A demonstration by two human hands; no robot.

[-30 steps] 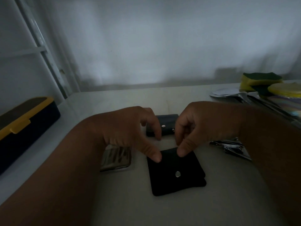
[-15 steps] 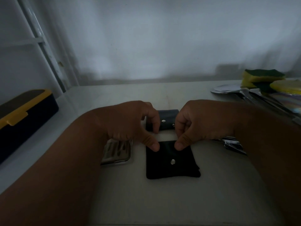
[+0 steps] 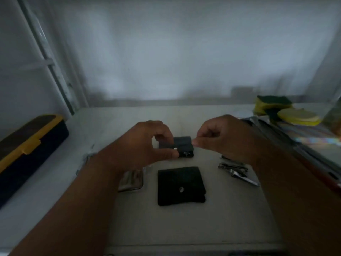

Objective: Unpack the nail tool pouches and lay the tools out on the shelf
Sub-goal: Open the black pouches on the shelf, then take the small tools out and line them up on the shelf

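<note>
A flat black pouch (image 3: pixel 180 185) with a silver snap lies on the white shelf (image 3: pixel 184 226) in front of me, untouched. Behind it sits a smaller dark pouch (image 3: pixel 183 145) with a snap. My left hand (image 3: pixel 147 145) pinches its left side near the snap, and my right hand (image 3: pixel 221 137) pinches its right edge with thumb and forefinger. Metal nail tools (image 3: pixel 238 172) lie in a small pile under my right wrist. A shiny metal case (image 3: pixel 132 181) lies by my left wrist.
A black box with a yellow lid (image 3: pixel 27 148) stands at the left. At the right are yellow and green sponges (image 3: pixel 273 108), a yellow round pad (image 3: pixel 299 117) and a long flat striped item (image 3: pixel 302 139). The shelf's back wall (image 3: pixel 175 61) is close behind.
Both hands have let go of the near black pouch and moved back to the smaller pouch behind it. The near pouch now lies flat and free.
</note>
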